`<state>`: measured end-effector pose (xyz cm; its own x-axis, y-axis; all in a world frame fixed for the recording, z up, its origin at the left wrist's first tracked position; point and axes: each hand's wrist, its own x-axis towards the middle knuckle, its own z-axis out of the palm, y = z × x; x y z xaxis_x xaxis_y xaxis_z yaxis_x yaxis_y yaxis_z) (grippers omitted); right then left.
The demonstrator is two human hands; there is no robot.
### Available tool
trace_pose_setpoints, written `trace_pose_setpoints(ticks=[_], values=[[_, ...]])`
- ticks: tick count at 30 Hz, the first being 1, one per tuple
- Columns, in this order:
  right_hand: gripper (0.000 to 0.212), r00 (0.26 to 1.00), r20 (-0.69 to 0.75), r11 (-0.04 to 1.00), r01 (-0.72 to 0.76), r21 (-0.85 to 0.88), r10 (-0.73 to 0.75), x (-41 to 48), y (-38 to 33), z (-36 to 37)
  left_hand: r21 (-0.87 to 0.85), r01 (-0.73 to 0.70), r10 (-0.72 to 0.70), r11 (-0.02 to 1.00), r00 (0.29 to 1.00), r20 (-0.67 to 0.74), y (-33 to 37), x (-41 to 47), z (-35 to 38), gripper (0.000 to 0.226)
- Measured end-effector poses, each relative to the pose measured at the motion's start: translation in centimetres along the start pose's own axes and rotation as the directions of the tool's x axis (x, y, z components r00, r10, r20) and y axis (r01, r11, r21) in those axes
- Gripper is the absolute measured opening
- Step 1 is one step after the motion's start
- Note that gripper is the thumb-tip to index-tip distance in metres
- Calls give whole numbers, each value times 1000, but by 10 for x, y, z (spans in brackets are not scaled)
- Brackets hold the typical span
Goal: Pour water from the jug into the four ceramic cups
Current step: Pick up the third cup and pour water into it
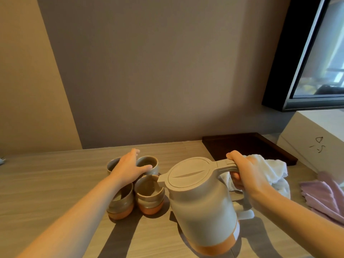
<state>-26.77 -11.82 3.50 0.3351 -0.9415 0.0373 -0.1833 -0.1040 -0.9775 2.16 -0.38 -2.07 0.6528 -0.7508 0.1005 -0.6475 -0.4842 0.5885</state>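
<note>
A beige jug with an orange base is tilted left, its spout over the near right cup. My right hand grips the jug's handle. The grey-and-orange ceramic cups stand in a tight cluster on the wooden table. My left hand lies over the cluster, its thumb on the rim of the far right cup. The far left cup and the near left cup are partly hidden by my hand and forearm. I cannot tell whether water is flowing.
A white towel lies behind my right hand. A lilac cloth lies at the right edge. A dark wooden tray sits at the back right, next to a white box. A screen hangs above.
</note>
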Motion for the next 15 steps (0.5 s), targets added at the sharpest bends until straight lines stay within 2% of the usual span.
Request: trace_pose_setpoints(ticks=[4,7,10,12,15], values=[[48,999,32,1000,-8,27,7,4,0,-1,226,18,-39,974,995,92,-1,15,10,89],[61,996,83,999,-11,50,7,6,1,-3,277,52,-93,960,986,139,-1,25,8,103],[65,995,97,999,-13,43,8,7,1,-3,320,49,-115,946,975,192,-5,35,3,117],[64,994,107,999,-15,40,11,7,0,-3,306,40,-106,951,974,200,-9,39,5,111],[64,994,111,999,-3,36,-1,5,-2,-3,250,42,-88,967,980,176,-3,38,7,87]])
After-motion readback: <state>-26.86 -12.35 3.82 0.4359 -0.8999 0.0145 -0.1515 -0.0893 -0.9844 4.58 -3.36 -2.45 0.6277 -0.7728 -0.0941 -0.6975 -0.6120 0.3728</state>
